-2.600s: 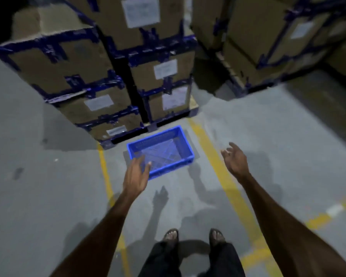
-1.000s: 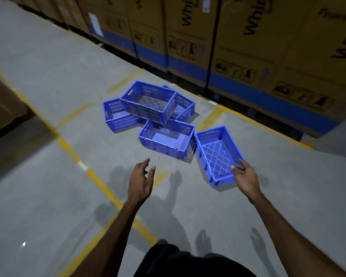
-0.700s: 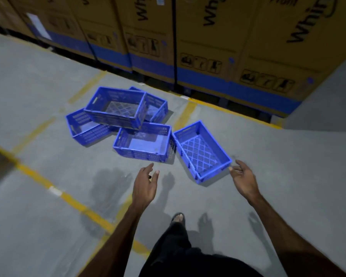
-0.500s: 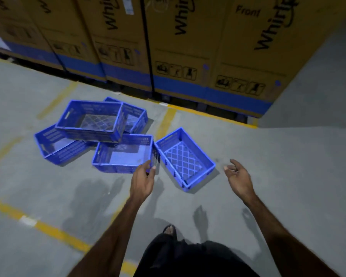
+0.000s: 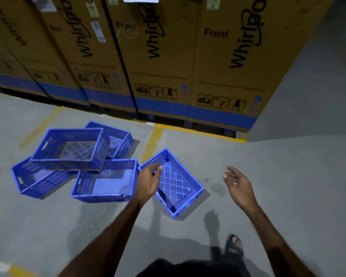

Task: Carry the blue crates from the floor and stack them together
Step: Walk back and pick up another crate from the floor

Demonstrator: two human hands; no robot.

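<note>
Several blue plastic crates lie in a loose heap on the grey floor. The nearest crate (image 5: 178,186) lies apart at the right of the heap, turned at an angle. My left hand (image 5: 148,182) hovers over its left rim with fingers apart, holding nothing. My right hand (image 5: 239,184) is open in the air to the right of that crate, clear of it. Left of it sits a second crate (image 5: 106,182). A raised crate (image 5: 70,148) rests tilted on others, including one at the far left (image 5: 32,178) and one behind (image 5: 120,140).
A row of tall brown cardboard cartons (image 5: 168,66) with blue bands stands close behind the crates. Yellow floor lines (image 5: 152,142) run under and beside the heap. My sandalled foot (image 5: 235,244) is at the bottom right. Open grey floor lies to the right.
I turned away from a single crate by stacked cartons and walked up to the heap. The crates are nearer now, and my left hand has come over the nearest crate's rim.
</note>
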